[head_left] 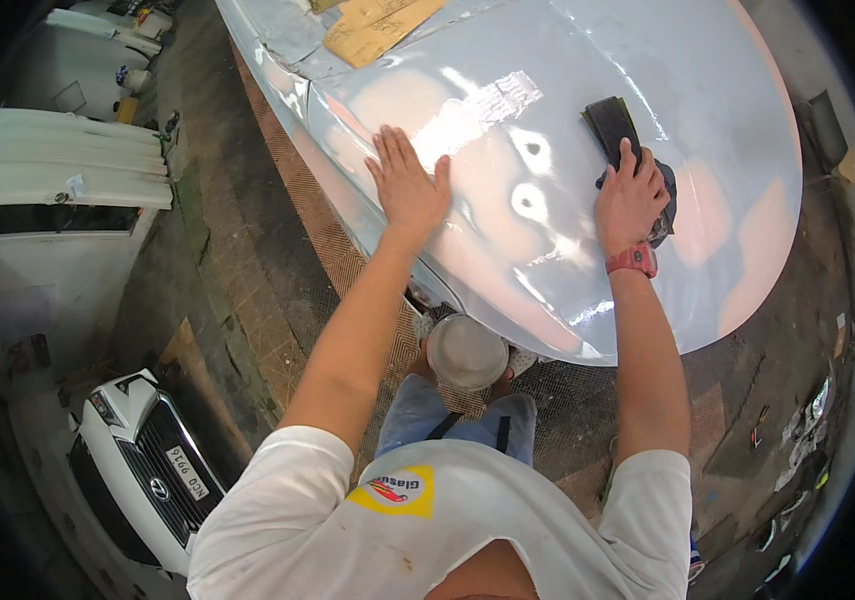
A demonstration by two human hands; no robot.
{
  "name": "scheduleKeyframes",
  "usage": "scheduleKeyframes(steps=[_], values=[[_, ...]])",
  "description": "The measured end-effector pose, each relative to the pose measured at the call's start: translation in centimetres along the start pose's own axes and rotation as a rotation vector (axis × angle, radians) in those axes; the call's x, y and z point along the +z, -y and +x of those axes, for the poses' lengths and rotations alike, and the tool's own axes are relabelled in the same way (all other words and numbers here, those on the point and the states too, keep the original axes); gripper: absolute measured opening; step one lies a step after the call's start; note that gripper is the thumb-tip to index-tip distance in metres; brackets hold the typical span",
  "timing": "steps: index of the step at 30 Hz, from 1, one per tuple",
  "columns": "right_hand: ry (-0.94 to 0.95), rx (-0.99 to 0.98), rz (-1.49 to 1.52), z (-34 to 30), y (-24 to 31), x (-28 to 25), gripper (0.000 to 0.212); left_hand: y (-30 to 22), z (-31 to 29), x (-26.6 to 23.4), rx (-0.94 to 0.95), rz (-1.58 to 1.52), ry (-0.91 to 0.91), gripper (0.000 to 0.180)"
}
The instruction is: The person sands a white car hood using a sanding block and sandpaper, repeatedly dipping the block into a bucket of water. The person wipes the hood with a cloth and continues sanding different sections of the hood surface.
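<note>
**Hands on a glossy car panel**

Workshop floor of dark concrete and patterned matting surrounds a big, pale, glossy car panel (547, 90) that fills the upper middle of the view. Masking paper (379, 28) is taped along its far edge.

The left hand (408, 185) lies flat on the panel, fingers spread wide, palm down, holding nothing. The right hand (630, 200) is closed over a dark sanding block (611, 125), which rests on the panel's surface and sticks out beyond the fingertips; a dark cloth (666, 195) shows under the same hand. A red watch (632, 261) sits on that wrist.

Below the panel's near edge, a pale round tub (466, 351) stands by the person's knees. Off to the left, a white car (142, 470) shows its grille, and white body panels (62, 160) are stacked near the wall. Scraps litter the floor at right.
</note>
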State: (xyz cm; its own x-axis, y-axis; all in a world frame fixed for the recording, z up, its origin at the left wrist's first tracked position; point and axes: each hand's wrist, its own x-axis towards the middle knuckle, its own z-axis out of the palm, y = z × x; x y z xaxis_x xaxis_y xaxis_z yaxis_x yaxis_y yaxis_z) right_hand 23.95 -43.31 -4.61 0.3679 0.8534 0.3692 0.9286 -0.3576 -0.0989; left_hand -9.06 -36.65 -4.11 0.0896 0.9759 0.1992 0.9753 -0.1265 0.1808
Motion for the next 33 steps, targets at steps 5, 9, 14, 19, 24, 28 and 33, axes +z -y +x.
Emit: scheduleKeyframes(steps=[5, 9, 14, 19, 24, 28, 33], values=[[0.019, 0.003, -0.01, 2.2, -1.7, -2.7, 0.053, -4.1, -5.3, 0.6, -0.017, -0.003, 0.089, 0.098], [0.01, 0.003, -0.047, 5.3, -6.2, -1.4, 0.051, -7.4, -9.2, 0.4, 0.036, -0.027, 0.161, 0.099], [-0.004, -0.045, -0.118, 5.6, -5.2, -1.7, 0.052, -9.1, -13.9, 0.4, 0.144, -0.059, 0.226, 0.101], [0.222, -0.669, 0.451, -4.8, 1.7, -2.1, 0.081, -5.0, -19.1, -0.2, 0.456, -0.068, 0.403, 0.093], [0.443, -0.749, 0.293, -13.7, 4.5, -2.6, 0.099, 5.1, -23.7, -4.5, 0.246, -0.01, 0.633, 0.08], [0.409, -0.778, 0.288, -11.3, 10.1, -2.6, 0.104, 21.9, -37.0, -2.4, -0.412, 0.085, 0.652, 0.08], [0.3, -0.895, 0.237, -3.8, 23.0, -0.7, 0.106, 33.9, -50.2, -9.1, -1.737, -0.152, 0.933, 0.069]])
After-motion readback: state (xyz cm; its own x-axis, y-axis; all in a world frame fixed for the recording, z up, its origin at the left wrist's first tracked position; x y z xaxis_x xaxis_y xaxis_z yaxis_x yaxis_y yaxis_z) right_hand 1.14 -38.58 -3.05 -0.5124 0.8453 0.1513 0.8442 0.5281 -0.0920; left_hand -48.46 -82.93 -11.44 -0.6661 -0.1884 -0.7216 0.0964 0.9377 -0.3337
